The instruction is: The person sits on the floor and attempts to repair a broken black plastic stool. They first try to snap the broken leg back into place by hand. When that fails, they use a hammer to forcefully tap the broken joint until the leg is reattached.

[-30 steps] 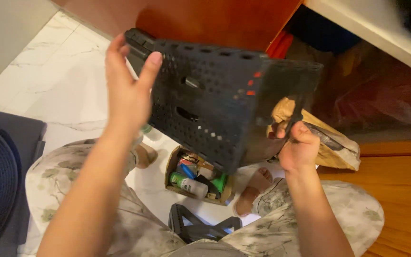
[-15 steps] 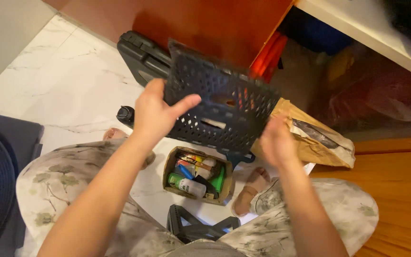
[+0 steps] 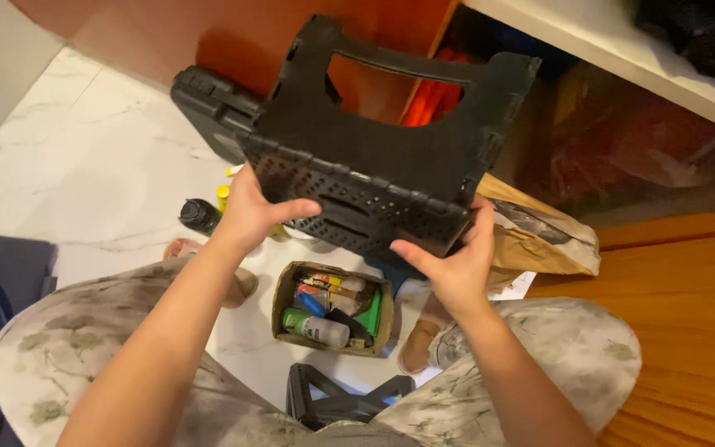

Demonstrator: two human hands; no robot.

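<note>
A dark bottle (image 3: 199,214) is seen at far left on the marble floor (image 3: 84,165), w/ a black case (image 3: 208,103) behind it, lying flat by the wood panel; neither is touched.

The left hand (image 3: 256,213) is clamped on the near-left edge of the black folding stool (image 3: 391,132), thumb on top, fingers underneath; 0.5 s ago it was spread over the perforated face higher up. The stool itself has been turned since then: the dotted top, which faced the camera before, is now tipped away, so only a strip of it shows near the hands, and the plain side w/ the handle slot is seen above; it's held in mid-air over the lap, clear of the floor, approx. level between both hands.

Below it, a small cardboard box (image 3: 333,310) of tubes and bottles rests on the floor betw. the knees; unchanged, untouched.

The right hand (image 3: 455,263) is closed on the near-right corner, thumb over the edge; it has come forward from behind the stool.

Just right, a brown paper bag (image 3: 539,240) lies against the wood floor; not moved.

Judged: re-gripped at both corners, the stool seems readied for folding or unfolding.
</note>
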